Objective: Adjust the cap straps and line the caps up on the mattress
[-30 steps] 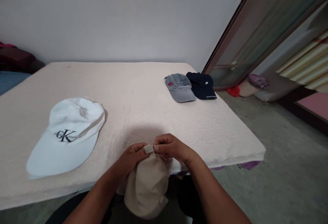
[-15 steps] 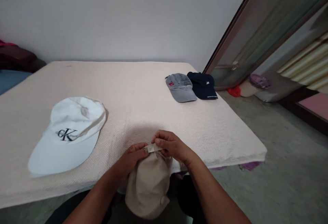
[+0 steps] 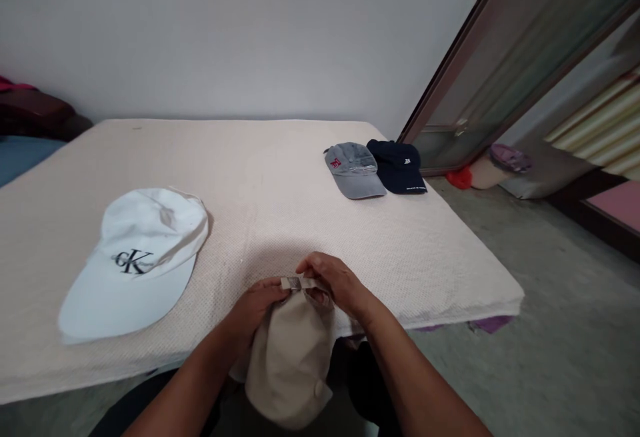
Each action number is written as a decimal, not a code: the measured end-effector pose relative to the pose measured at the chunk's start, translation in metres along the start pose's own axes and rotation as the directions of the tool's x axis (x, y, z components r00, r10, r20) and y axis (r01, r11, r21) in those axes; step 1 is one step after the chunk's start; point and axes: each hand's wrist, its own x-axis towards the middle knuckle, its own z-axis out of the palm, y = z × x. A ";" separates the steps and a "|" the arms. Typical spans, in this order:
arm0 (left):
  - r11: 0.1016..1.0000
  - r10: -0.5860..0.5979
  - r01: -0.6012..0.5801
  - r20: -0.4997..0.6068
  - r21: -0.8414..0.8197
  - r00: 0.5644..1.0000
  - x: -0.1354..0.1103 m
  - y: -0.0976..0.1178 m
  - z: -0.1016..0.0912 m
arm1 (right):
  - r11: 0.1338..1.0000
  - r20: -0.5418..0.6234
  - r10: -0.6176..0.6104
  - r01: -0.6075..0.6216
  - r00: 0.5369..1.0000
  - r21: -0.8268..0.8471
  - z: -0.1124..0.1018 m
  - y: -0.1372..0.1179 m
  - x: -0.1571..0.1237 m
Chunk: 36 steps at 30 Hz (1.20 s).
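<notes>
A beige cap (image 3: 293, 364) hangs over the near edge of the covered bed, its back strap and buckle (image 3: 295, 283) uppermost. My left hand (image 3: 261, 305) is closed on the strap's left end, beside the buckle. Around the strap's right side curl the fingers of my right hand (image 3: 333, 282), some of them inside the opening at the cap's back. To the left lies a large white cap (image 3: 145, 250) with black letters, brim toward me. Farther off on the right, a grey cap (image 3: 353, 169) with a red mark touches a navy cap (image 3: 399, 167).
The bed's cream cover (image 3: 250, 157) reaches back to a pale wall (image 3: 225, 37). On the right are a sliding door frame (image 3: 450, 57), grey floor (image 3: 565, 304) and a striped curtain (image 3: 600, 120). Dark red items (image 3: 35, 107) lie at far left.
My right hand's fingers have shifted from pinching the strap end to curling around the strap and into the opening. The strap now lies flatter, with its buckle showing more clearly.
</notes>
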 end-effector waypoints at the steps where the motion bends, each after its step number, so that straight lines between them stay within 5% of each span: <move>1: 1.000 0.006 -0.006 0.008 -0.008 1.000 0.000 0.001 0.000 | 1.000 0.019 0.007 -0.007 1.000 0.027 -0.002 0.000 -0.001; 6: 1.000 -0.001 0.002 0.007 -0.016 1.000 0.000 0.001 -0.001 | 0.990 0.110 0.103 -0.112 0.989 0.086 -0.010 0.001 -0.004; 10: 0.996 0.004 0.005 -0.092 0.093 0.996 0.001 0.001 -0.001 | 0.992 0.150 0.040 -0.057 0.988 0.111 -0.010 0.002 -0.004; 14: 0.987 -0.019 0.023 -0.030 0.159 0.999 0.000 0.003 0.001 | 0.995 0.194 0.017 -0.035 0.981 0.092 -0.010 0.002 -0.005; 31: 0.989 -0.023 0.021 0.013 0.144 1.000 -0.002 -0.002 -0.001 | 0.978 0.193 0.188 -0.166 0.963 -0.123 -0.009 0.001 -0.003; 36: 0.989 -0.015 0.027 -0.082 0.144 0.997 0.000 -0.006 -0.004 | 0.985 0.147 0.159 -0.146 0.976 -0.095 -0.004 0.003 -0.003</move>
